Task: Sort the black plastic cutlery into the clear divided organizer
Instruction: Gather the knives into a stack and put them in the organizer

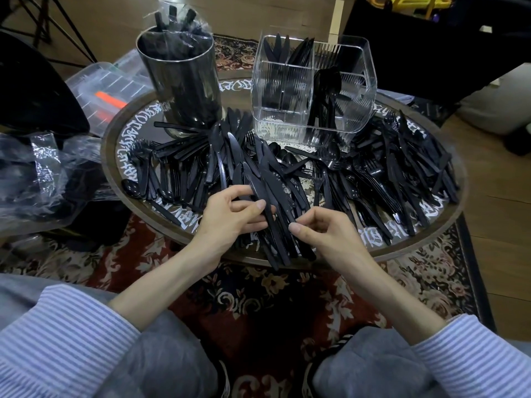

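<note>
Head view: a bundle of black knives (pixel 270 202) is held at the near edge of the round bench (pixel 448 242), in front of the clear organizer (pixel 313 90). Left hand (pixel 230 216) grip is curled around the bundle; right hand (pixel 321 225) grip is pinched on its handles. Loose cutlery (pixel 402 168) is spread around the organizer. Knives, forks and spoons are stood in its compartments. A metal canister (pixel 181 79) is left of the organizer.
</note>
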